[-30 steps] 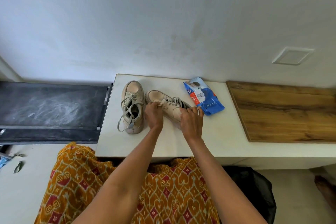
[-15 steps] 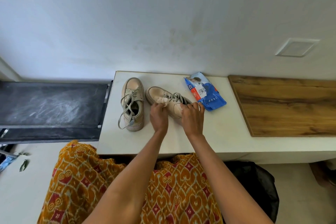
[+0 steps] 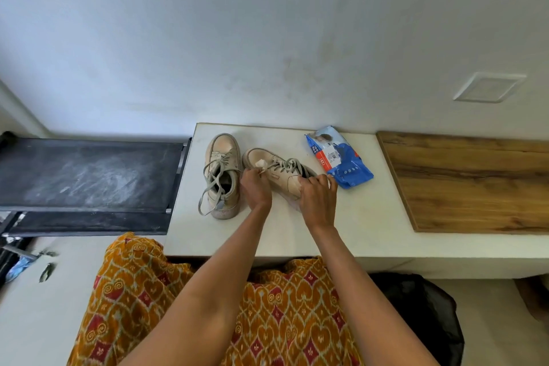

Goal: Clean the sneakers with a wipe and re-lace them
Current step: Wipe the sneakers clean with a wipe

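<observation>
The left hand point(image 3: 255, 192) is pinching a crumpled white wipe point(image 3: 260, 164) against the toe of the tilted beige sneaker point(image 3: 279, 175), while the right hand point(image 3: 318, 197) is curling round what looks like its heel. The other sneaker point(image 3: 222, 175) is standing just beside it on the white counter point(image 3: 356, 217), a blue wipes packet point(image 3: 338, 157) lying near.

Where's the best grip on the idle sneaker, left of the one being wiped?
Take the left sneaker at its heel collar, from the near side: it stands upright, heel toward the person, opening up. Loose laces trail over the left flank, and the left hand crowds the right side.
</observation>
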Action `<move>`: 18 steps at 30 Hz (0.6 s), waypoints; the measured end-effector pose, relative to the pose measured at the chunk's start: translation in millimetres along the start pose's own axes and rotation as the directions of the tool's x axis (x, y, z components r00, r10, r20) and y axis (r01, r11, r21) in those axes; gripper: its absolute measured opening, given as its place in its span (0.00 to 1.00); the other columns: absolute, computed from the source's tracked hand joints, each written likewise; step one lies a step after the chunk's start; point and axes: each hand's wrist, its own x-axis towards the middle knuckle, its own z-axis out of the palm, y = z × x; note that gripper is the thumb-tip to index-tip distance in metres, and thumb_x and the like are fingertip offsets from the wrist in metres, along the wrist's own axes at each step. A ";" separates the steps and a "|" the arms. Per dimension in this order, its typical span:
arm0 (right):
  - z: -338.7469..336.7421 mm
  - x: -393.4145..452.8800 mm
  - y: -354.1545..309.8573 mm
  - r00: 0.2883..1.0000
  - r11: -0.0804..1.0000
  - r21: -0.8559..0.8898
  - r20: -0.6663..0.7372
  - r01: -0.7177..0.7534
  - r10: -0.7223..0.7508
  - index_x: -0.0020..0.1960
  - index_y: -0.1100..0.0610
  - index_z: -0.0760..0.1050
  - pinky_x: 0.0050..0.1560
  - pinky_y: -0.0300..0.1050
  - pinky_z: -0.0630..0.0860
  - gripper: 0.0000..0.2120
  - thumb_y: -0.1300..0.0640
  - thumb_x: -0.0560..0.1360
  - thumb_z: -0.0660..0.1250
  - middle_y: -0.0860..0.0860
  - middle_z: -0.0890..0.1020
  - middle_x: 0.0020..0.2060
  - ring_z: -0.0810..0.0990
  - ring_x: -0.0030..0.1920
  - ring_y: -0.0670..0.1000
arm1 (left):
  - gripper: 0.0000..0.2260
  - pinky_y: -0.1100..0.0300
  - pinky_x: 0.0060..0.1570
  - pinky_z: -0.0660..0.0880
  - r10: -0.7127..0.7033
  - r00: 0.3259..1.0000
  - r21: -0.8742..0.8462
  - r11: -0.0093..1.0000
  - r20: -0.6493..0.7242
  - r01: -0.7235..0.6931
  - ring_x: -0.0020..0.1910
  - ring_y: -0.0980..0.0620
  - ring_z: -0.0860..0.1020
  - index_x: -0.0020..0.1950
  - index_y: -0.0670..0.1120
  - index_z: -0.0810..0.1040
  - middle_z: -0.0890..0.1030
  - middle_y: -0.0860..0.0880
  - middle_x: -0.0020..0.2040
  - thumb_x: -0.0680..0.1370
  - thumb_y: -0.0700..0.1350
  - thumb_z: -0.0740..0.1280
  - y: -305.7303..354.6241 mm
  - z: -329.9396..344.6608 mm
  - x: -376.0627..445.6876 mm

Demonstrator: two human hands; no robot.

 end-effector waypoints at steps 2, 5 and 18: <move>2.8 0.5 1.6 1.000 1.000 -0.010 -0.011 -0.001 0.001 0.55 0.57 0.80 0.63 0.55 0.70 0.15 0.63 0.68 0.74 0.54 0.84 0.44 0.79 0.51 0.55 | 0.08 0.60 0.39 0.70 0.100 0.995 0.003 0.995 0.028 -0.101 0.44 0.47 0.78 0.51 0.39 0.82 0.81 0.43 0.47 0.77 0.41 0.65 -2.4 5.8 -14.8; 5.4 0.9 3.2 1.000 1.000 -0.027 -0.005 0.001 -0.001 0.55 0.55 0.80 0.62 0.55 0.70 0.16 0.62 0.68 0.74 0.53 0.84 0.44 0.79 0.50 0.54 | 0.07 0.58 0.40 0.74 0.233 0.969 -0.084 0.970 0.077 -0.227 0.42 0.49 0.78 0.50 0.39 0.83 0.81 0.46 0.47 0.76 0.39 0.66 -7.5 9.7 -38.6; 9.9 -28.7 -4.9 1.000 1.000 -0.009 0.001 -0.004 0.004 0.66 0.57 0.72 0.67 0.60 0.65 0.19 0.53 0.77 0.63 0.53 0.78 0.61 0.72 0.67 0.57 | 0.09 0.54 0.47 0.74 0.119 0.993 -0.124 0.985 0.006 -0.117 0.47 0.46 0.78 0.53 0.39 0.82 0.81 0.44 0.48 0.76 0.39 0.66 -4.6 -1.3 -15.6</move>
